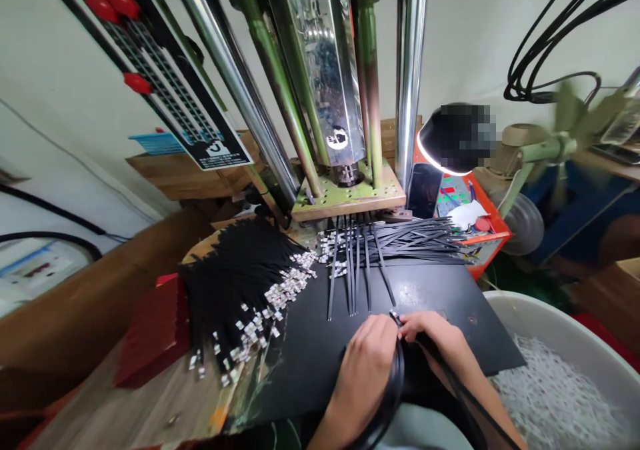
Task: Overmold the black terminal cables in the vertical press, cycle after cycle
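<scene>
My left hand [373, 343] is closed round a bundle of black cables [393, 397] that hangs down toward my lap. Close on its right, the fingers of my right hand [430, 330] pinch a black cable end near a small light tip [393, 314]. Both hands are over the front edge of a black board [310, 357]. Beyond them several thin black strips [353, 277] lie spread on the board, running back under the press plate [350, 200]. A large fan of black cables with white connectors [290, 287] lies to the left.
More black cables [415, 240] lie at the back right. A dark red block [155, 337] stands at the left. A lit lamp [450, 137] and an orange control box [483, 223] are behind. White scraps fill a round tub [505, 300] at the right.
</scene>
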`<state>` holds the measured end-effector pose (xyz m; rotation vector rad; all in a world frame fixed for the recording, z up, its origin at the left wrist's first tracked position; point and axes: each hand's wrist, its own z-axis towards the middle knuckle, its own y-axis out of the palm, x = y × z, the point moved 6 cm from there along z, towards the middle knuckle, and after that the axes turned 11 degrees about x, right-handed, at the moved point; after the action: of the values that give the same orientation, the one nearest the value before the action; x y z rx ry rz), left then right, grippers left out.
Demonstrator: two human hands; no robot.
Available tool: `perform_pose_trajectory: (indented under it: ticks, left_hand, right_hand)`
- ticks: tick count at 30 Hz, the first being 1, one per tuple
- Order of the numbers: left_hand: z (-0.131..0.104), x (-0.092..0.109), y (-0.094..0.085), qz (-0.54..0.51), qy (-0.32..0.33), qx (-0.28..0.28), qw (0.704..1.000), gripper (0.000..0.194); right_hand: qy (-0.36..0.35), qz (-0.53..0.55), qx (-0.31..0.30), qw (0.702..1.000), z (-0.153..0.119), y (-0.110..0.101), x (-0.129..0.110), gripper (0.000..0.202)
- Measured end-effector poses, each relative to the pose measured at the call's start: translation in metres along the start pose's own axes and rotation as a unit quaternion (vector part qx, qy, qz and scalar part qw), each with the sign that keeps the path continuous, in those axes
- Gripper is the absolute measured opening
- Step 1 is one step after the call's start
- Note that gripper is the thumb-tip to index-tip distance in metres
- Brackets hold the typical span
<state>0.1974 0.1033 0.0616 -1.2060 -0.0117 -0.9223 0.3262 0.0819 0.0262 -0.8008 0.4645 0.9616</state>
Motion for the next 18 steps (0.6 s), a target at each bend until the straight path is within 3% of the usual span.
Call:
perform_pose_trajectory:
  ticks: [3,7,10,13,18]
  left_hand:
    - [0.000,-0.005,0.000,-0.089,0.000,-0.025,0.996,0.029]
    - [-0.004,-0.018,-0.011,-0.211,-0.045,0.043,0.976,0.025]
    - [-0.010,-0.023,-0.012,-0.250,-0.092,0.064,0.962,0.019]
    - [-0.013,-0.021,-0.010,-0.222,-0.098,0.077,0.967,0.019]
    - [-0.010,-0.021,-0.006,-0.037,-0.099,0.053,0.993,0.020]
  right_hand:
    - [0.011,-0.044,0.024,0.999,0.000,0.002,0.005,0.021]
    - [-0.058,-0.079,0.033,0.995,0.003,0.004,-0.002,0.020]
    - [-0.070,-0.117,0.012,0.991,0.007,0.006,-0.007,0.020]
    - [-0.050,-0.128,-0.031,0.990,0.011,0.005,-0.006,0.018]
    - [0.017,-0.011,-0.042,0.999,0.011,-0.011,0.012,0.022]
